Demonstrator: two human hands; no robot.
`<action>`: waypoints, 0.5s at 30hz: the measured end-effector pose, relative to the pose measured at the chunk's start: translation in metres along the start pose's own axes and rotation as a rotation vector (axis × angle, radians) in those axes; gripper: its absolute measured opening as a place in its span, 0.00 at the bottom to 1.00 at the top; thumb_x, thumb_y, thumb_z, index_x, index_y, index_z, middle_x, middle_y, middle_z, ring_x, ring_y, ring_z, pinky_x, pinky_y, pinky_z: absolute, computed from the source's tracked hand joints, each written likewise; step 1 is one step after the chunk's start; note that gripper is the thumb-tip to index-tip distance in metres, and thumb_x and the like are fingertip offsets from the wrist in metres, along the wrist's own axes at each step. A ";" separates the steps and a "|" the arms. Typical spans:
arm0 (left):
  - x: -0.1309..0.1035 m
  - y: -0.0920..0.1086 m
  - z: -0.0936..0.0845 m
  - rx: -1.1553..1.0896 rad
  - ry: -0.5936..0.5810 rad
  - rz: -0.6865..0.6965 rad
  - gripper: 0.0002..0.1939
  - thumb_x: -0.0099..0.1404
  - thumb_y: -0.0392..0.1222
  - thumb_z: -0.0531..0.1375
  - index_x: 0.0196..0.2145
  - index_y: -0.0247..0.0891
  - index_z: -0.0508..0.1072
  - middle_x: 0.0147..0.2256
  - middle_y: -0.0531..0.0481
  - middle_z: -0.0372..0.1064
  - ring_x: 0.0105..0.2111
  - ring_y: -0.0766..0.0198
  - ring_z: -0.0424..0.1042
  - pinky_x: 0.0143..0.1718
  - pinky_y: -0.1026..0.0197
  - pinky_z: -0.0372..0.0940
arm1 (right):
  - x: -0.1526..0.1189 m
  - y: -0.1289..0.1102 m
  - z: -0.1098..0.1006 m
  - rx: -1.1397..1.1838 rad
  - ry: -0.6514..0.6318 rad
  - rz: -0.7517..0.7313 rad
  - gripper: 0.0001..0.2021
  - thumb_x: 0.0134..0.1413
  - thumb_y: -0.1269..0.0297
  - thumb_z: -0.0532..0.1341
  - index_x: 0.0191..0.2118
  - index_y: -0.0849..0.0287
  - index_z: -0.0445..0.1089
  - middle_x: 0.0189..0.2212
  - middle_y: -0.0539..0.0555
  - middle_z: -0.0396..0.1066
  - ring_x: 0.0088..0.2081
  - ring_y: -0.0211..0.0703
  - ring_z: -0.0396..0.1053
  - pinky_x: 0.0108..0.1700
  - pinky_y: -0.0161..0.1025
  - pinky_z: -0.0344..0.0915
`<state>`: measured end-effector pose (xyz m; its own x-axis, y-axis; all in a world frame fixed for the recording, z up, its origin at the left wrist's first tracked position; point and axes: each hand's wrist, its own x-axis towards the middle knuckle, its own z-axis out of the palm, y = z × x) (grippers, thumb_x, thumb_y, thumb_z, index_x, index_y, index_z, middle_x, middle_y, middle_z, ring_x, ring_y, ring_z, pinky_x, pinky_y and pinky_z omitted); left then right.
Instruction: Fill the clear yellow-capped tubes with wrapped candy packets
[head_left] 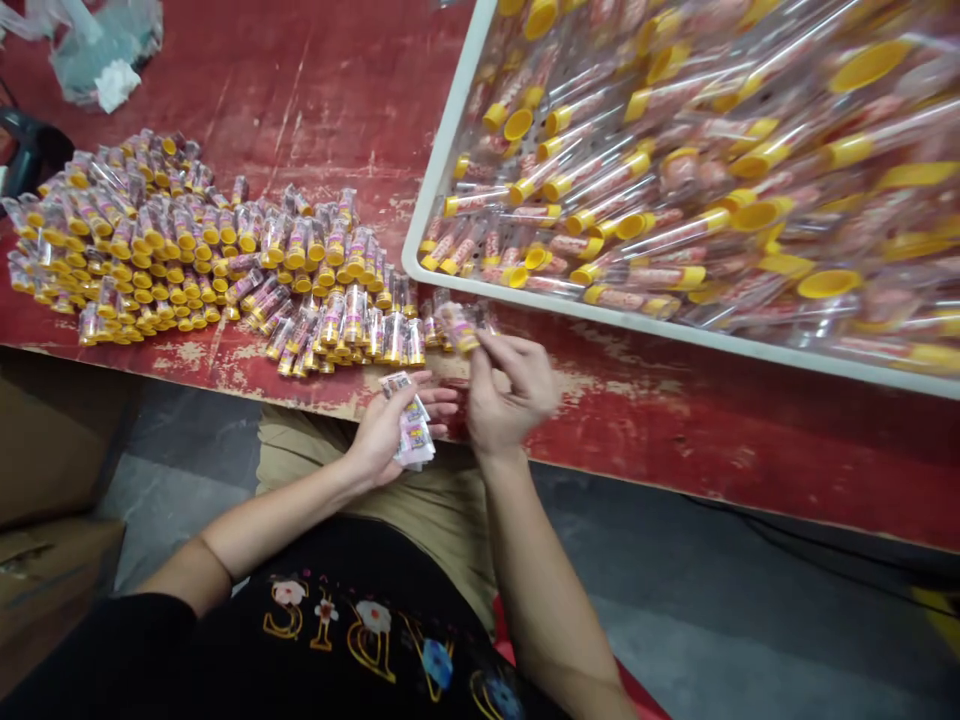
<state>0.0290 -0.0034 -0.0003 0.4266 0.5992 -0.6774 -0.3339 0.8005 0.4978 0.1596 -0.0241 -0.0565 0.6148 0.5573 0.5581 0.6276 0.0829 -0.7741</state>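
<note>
My left hand (pixel 377 432) is palm up near the table's front edge. Its thumb presses a small stack of printed plastic sleeves (pixel 415 435) against the palm, while the other fingers stretch out. My right hand (pixel 516 395) pinches a small clear tube with a yellow cap (pixel 457 326) between thumb and fingertips. The tube is tilted and blurred, with a purplish print around it. Left of it, a large pile of similar yellow-capped tubes in printed sleeves (pixel 180 240) covers the table.
A white-rimmed tray (pixel 442 165) holds many loose yellow-capped tubes with pink contents at the right. The red table (pixel 330 70) has a worn surface. A thin plastic bag (pixel 105 45) and a dark tool (pixel 34 145) are at the left. Cardboard boxes (pixel 52 430) stand below.
</note>
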 end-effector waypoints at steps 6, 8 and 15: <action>-0.005 0.007 -0.011 0.015 0.017 0.154 0.18 0.68 0.44 0.70 0.52 0.36 0.71 0.44 0.38 0.83 0.40 0.56 0.84 0.28 0.67 0.73 | 0.065 0.019 0.005 -0.101 -0.136 0.018 0.12 0.68 0.65 0.58 0.50 0.58 0.77 0.47 0.60 0.78 0.52 0.49 0.75 0.60 0.53 0.70; -0.005 0.010 -0.008 0.060 0.015 0.162 0.17 0.65 0.45 0.72 0.45 0.36 0.73 0.42 0.39 0.84 0.37 0.56 0.84 0.24 0.68 0.71 | 0.099 0.007 0.006 -0.203 -0.251 0.211 0.09 0.67 0.65 0.59 0.45 0.61 0.75 0.48 0.64 0.77 0.56 0.54 0.71 0.65 0.58 0.63; 0.000 0.032 0.031 0.153 0.033 0.198 0.04 0.69 0.33 0.65 0.42 0.33 0.80 0.35 0.49 0.83 0.30 0.67 0.81 0.27 0.72 0.73 | 0.169 -0.027 -0.006 -0.135 -0.460 0.408 0.05 0.65 0.67 0.65 0.37 0.61 0.73 0.43 0.59 0.78 0.53 0.46 0.72 0.62 0.43 0.67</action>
<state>0.0441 0.0228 0.0320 0.3374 0.7457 -0.5745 -0.2757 0.6618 0.6971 0.2492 0.0630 0.0609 0.5674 0.8232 0.0170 0.4591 -0.2992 -0.8365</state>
